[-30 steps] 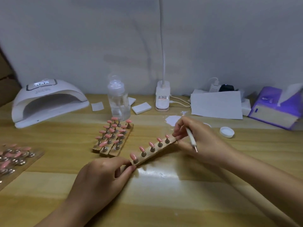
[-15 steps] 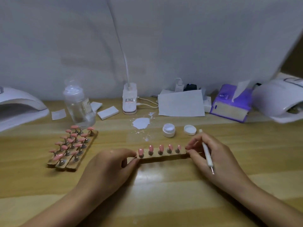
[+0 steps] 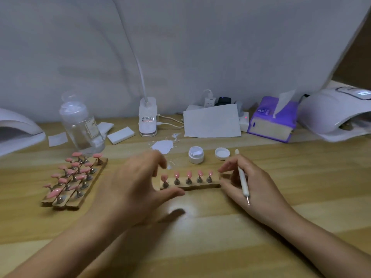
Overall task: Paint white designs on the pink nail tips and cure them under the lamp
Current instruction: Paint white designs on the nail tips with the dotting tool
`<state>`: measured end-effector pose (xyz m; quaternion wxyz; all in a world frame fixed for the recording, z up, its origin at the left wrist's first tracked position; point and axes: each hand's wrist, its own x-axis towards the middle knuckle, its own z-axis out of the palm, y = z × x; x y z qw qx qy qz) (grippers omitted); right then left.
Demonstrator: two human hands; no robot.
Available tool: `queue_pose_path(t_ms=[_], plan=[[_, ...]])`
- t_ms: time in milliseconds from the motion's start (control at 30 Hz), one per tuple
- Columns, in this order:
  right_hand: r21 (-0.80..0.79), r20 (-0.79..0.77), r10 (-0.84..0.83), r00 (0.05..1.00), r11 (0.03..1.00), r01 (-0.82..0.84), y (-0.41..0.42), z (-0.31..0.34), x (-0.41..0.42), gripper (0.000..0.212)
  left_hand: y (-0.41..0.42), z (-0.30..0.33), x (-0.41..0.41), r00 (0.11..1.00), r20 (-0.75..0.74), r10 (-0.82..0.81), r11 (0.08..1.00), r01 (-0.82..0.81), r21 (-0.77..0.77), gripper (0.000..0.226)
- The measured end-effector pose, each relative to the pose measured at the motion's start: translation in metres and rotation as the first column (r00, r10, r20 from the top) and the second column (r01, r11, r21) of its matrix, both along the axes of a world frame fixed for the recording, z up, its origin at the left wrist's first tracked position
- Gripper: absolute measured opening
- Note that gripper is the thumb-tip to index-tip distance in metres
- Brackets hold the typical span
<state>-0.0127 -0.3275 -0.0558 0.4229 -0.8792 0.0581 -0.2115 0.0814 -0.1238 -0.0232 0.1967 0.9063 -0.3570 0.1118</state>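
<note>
Five pink nail tips stand upright on pegs along one wooden strip, lying flat mid-worktop, nearer the front edge than the back. Left hand: fingers spread and relaxed over the strip's left end, thumb lying along its front edge; can't tell if it actually touches. Right hand at the strip's right end, fingertips at its end, with a white dotting tool gripped between the fingers, metal point aimed toward the front edge. Open white gel pot and its lid sit just behind the strip, a white smear left of them. Three more strips of pink tips lie side by side toward the left edge. Curing lamp at the back right corner, a second lamp at the left edge.
</note>
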Motion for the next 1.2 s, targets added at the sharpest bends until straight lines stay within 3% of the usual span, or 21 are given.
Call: queue_pose_path(t_ms=[100,500,633,733,800,900,1000,1100,1200], plan=[[-0.079,-0.035,0.031,0.999,0.996,-0.033,0.001,-0.002,0.000,0.023,-0.027,0.000,-0.006,0.981,0.112,-0.160,0.987,0.161,0.002,0.046],[-0.049,-0.014,0.034,0.999,0.998,-0.034,-0.002,-0.007,0.003,0.022,-0.069,-0.015,-0.006,0.966,0.129,-0.225,0.974,0.227,-0.002,0.006],[-0.063,-0.024,0.023,0.999,0.998,-0.024,-0.002,-0.007,0.003,0.025,-0.057,-0.012,-0.014,0.912,0.200,-0.357,0.919,0.381,-0.099,0.006],[-0.114,-0.033,-0.012,0.999,0.993,0.008,-0.001,-0.007,0.007,0.025,-0.038,-0.020,-0.026,0.868,-0.070,-0.492,0.824,0.438,-0.360,0.002],[-0.160,-0.034,-0.033,0.999,0.987,0.027,0.000,-0.008,0.010,0.025,-0.031,-0.029,-0.028,0.806,-0.271,-0.526,0.795,0.354,-0.492,0.008],[-0.176,-0.031,-0.028,0.999,0.984,0.022,0.000,-0.008,0.012,0.027,-0.029,-0.037,-0.026,0.765,-0.420,-0.487,0.779,0.163,-0.606,0.014],[-0.084,0.014,-0.009,1.000,0.996,0.010,-0.002,-0.007,0.011,0.026,-0.031,-0.036,-0.021,0.717,-0.485,-0.501,0.743,0.070,-0.665,0.010],[0.133,0.174,-0.089,0.981,0.989,0.066,0.000,0.005,0.012,0.005,-0.032,-0.034,-0.017,0.711,-0.482,-0.511,0.738,0.076,-0.670,0.015],[0.427,0.164,-0.170,0.972,0.900,0.085,-0.002,0.020,0.022,0.046,-0.033,-0.033,-0.015,0.725,-0.473,-0.501,0.753,0.096,-0.651,0.022]])
